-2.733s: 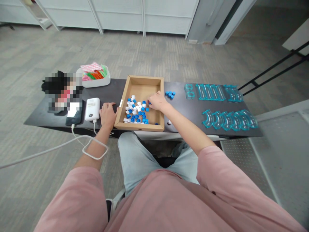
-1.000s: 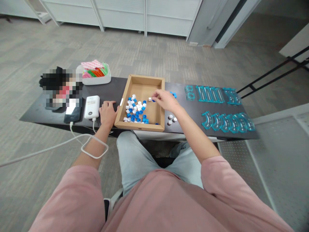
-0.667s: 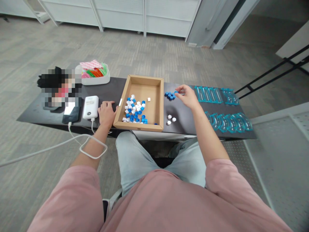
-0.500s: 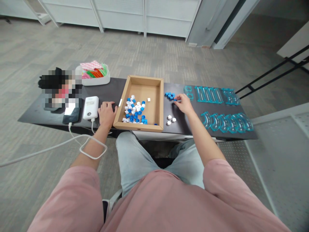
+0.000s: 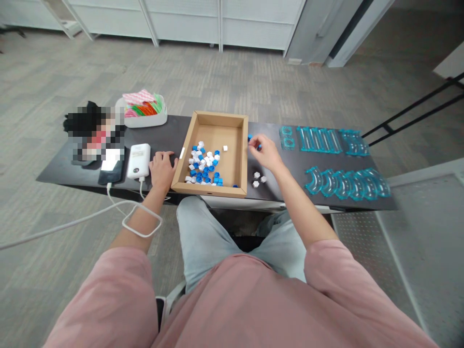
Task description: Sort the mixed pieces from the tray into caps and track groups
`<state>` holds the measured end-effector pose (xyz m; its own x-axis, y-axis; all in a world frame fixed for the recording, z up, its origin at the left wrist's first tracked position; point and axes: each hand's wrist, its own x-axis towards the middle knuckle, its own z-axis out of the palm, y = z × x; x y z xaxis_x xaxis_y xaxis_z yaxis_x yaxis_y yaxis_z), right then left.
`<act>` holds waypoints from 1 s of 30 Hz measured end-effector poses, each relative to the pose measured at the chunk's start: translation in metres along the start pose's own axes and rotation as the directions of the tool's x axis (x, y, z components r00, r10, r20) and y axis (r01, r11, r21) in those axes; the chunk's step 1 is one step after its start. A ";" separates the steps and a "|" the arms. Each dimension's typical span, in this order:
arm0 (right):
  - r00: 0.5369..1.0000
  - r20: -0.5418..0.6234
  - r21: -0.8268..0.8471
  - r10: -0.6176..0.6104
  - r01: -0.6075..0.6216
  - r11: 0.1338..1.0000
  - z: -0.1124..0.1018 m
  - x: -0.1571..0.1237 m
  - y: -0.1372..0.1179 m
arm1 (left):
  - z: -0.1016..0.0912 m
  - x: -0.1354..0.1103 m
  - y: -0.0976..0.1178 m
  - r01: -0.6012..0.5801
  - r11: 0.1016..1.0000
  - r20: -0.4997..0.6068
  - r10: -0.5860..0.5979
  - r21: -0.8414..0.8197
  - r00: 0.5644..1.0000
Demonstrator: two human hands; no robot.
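Note:
An open cardboard box stands on a dark table and holds several small blue and white pieces, plus one lone white piece. My right hand hovers just right of the box over a small pile of blue pieces. Its fingers are curled together, and I cannot make out whether anything is in them. Three white pieces lie on the table below that hand. My left hand rests palm down by the box's left wall, fingers loose, holding nothing.
Clear teal straight track parts and curved ones lie in rows at the right. A white power bank and a phone with a white cable sit at the left. Behind them is a white tray of coloured strips.
My right hand carried a piece from the box to the blue pile on the right, then drew back left towards the box. A white piece dropped in the box. The left hand stayed put.

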<state>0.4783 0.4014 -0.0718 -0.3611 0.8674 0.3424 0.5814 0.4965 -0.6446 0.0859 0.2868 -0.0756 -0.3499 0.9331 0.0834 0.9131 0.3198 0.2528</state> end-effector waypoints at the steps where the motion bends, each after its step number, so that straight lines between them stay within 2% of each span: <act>1: 0.994 0.076 0.025 -0.073 0.071 0.997 0.004 0.002 -0.018 | 0.000 0.000 0.000 0.001 1.000 0.002 -0.001 -0.002 1.000; 3: 0.944 0.266 0.048 -0.196 0.189 0.981 0.017 0.004 -0.055 | -0.001 0.000 0.000 0.002 1.000 0.004 -0.002 -0.005 1.000; 5: 0.847 0.470 0.016 -0.250 0.275 0.961 0.033 0.006 -0.087 | -0.001 0.000 0.000 0.001 1.000 0.006 -0.001 -0.004 1.000; 7: 0.749 0.623 -0.054 -0.226 0.329 0.943 0.050 0.006 -0.108 | -0.003 -0.001 0.001 -0.002 1.000 0.018 0.002 0.001 1.000; 9: 0.696 0.697 -0.115 -0.170 0.343 0.932 0.063 0.007 -0.117 | -0.004 -0.001 0.002 -0.001 1.000 0.033 0.001 0.007 0.999; 11: 0.684 0.716 -0.135 -0.138 0.330 0.934 0.070 0.008 -0.118 | -0.005 -0.001 0.002 -0.002 1.000 0.038 0.001 0.012 0.999; 14: 0.711 0.683 -0.092 -0.168 0.311 0.946 0.071 0.010 -0.109 | -0.005 -0.001 0.002 0.003 1.000 0.035 -0.003 0.012 0.999; 17: 0.798 0.561 -0.024 -0.222 0.284 0.959 0.056 0.014 -0.095 | -0.005 0.000 0.001 0.006 1.000 0.041 -0.006 -0.003 0.999; 20: 0.889 0.397 0.043 -0.229 0.231 0.972 0.026 0.018 -0.077 | -0.003 0.000 0.000 -0.005 1.000 0.031 0.006 -0.016 0.999; 24: 0.983 0.153 0.056 -0.098 0.091 0.994 -0.021 0.022 -0.040 | 0.000 0.000 -0.001 -0.009 1.000 0.004 0.009 -0.011 1.000; 27: 1.000 0.012 0.070 0.024 -0.025 0.997 -0.042 0.021 -0.005 | 0.000 0.000 -0.001 -0.009 1.000 0.005 0.009 0.000 1.000; 30: 0.995 -0.047 0.070 0.093 -0.090 0.993 -0.043 0.015 0.027 | 0.000 0.000 -0.002 -0.008 1.000 0.012 0.008 0.007 1.000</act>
<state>0.5201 0.4288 -0.0544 -0.2711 0.9104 0.3124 0.5589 0.4131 -0.7190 0.0843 0.2866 -0.0764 -0.3401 0.9375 0.0738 0.9173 0.3134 0.2456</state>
